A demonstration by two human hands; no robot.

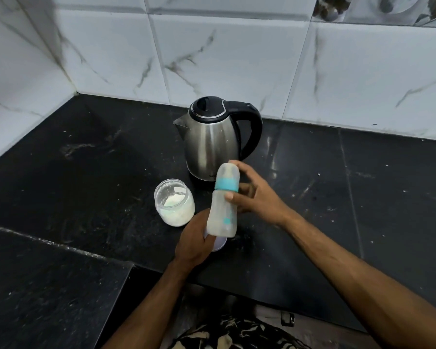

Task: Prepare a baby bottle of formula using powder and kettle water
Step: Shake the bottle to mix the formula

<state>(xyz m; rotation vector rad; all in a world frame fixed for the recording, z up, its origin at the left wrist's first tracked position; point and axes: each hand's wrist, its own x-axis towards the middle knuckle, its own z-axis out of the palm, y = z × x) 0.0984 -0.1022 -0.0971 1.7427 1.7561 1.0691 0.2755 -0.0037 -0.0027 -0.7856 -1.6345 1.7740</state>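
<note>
Holding the bottle (223, 202) mid-frame, both hands on it, cap still over the teal ring. Right hand (256, 195) comes in from the right: thumb pressed on the body just under the ring, a finger reaching up beside the cap, the rest curled behind. Left hand (194, 238) wraps the lower end from below-left; it also seems to have a pale lid (218, 244) under it, though whether it grips the lid or the lid just lies on the counter (86, 185) I can't tell.

Key relation: the bottle's long axis runs near-vertical in frame, top leaning slightly right and away toward the kettle (212, 139), base toward the person. The top end sits in reach of the right hand, so that hand looks placed to twist the ring off while the left steadies the base.

Powder jar (174, 202) stands open just left of the bottle, close beside the left hand, powder low inside. Kettle sits right behind the bottle, upper centre, spout pointing frame-left, handle frame-right, lid closed.

Judgement: early stage, bottle looks empty, not yet opened.
</note>
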